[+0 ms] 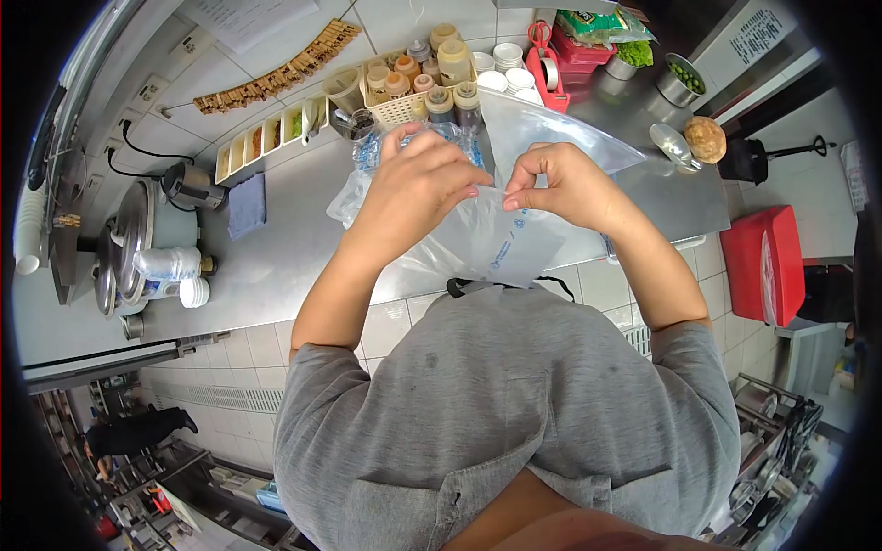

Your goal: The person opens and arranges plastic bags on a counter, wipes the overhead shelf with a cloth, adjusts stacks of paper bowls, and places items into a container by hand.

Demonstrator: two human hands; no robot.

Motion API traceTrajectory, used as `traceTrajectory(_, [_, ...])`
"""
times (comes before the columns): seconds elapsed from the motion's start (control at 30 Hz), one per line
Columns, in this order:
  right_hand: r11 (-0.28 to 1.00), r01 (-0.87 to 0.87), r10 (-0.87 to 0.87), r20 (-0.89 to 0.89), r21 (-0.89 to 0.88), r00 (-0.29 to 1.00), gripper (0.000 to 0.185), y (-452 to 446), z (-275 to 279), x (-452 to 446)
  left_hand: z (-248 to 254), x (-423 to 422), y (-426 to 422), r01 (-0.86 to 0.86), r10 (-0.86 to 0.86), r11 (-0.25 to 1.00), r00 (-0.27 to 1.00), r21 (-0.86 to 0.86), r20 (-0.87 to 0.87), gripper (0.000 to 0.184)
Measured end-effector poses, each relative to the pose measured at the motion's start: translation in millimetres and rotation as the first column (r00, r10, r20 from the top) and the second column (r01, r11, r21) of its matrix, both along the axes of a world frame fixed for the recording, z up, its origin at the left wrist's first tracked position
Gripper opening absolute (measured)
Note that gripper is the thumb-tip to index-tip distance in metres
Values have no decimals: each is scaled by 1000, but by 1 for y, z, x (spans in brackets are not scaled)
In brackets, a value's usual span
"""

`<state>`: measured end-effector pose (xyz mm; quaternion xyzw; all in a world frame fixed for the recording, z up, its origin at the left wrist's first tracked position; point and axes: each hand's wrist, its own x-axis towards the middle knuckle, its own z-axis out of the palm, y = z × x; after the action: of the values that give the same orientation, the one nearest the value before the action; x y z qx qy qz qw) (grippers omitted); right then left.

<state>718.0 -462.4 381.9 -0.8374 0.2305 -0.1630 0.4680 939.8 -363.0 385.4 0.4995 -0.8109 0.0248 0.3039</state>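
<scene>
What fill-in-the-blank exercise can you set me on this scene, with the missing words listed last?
1. The left hand and right hand pinch a clear bag with print coloured ____.
2. The squeeze bottles at the back of the counter stand grouped in a ____.
3. The handles of the scissors are coloured ____.
4. The shirt on the person is coloured ____.

Missing words: blue; basket; red; gray.

A grey heathered shirt [478,395] with short sleeves [322,376], an open neckline [528,496], chest seams [395,485] and small dark spots [432,361]; black straps [457,287] show at its hem. Left hand [427,179] and right hand [565,188] are bare.
</scene>
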Motion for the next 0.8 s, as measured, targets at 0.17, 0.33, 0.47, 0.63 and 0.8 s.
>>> traceTrajectory(0.17, [995,74,-62,-165,72,984,20,-4,1,-5,1,1,-6,21,-22,1000,1000,-21,-21,17])
traceTrajectory(0.33, [857,-19,-77,163,514,984,24,-19,-26,-17,2,-2,-6,74,-79,992,996,-101,-44,9])
traceTrajectory(0.47, [895,377,-347,-157,239,925,16,-27,-41,-23,7,-8,1,336,-342,938,938,-85,-59,12])
traceTrajectory(0.63, [809,335,-211,294,-482,932,20,7,4,-15,23,-15,-5,477,-481,875,875,-83,-49,14])
traceTrajectory(0.8, [933,-193,273,245,-304,930,27,8,39,-37,21,-10,-22,466,-466,884,879,-23,-105,15])
